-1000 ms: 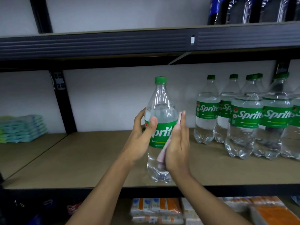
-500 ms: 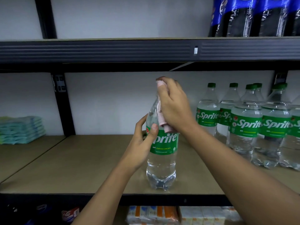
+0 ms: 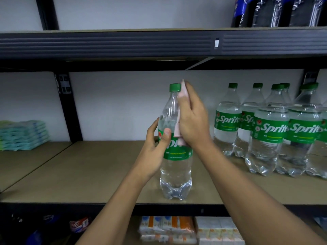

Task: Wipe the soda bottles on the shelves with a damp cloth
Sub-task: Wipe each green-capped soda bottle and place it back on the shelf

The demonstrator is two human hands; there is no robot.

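A clear Sprite bottle (image 3: 176, 170) with a green label and green cap stands near the front edge of the middle shelf (image 3: 88, 170). My left hand (image 3: 155, 145) grips it at the label, thumb across the front. My right hand (image 3: 192, 121) lies flat along the bottle's right side, fingers straight up to the cap. It presses a pink cloth (image 3: 177, 133) against the neck and shoulder. The cloth shows above the fingertips and below the palm; the rest is hidden under the hand.
Several more Sprite bottles (image 3: 269, 131) stand grouped at the right of the same shelf. Dark soda bottles (image 3: 276, 11) sit on the upper shelf. Teal stacked packs (image 3: 23, 135) lie at the far left. Cartons (image 3: 177, 228) fill the shelf below.
My right hand, which covered the cap with the cloth, has slid down onto the bottle's right side, and the green cap now shows. My left hand keeps its hold at the label.
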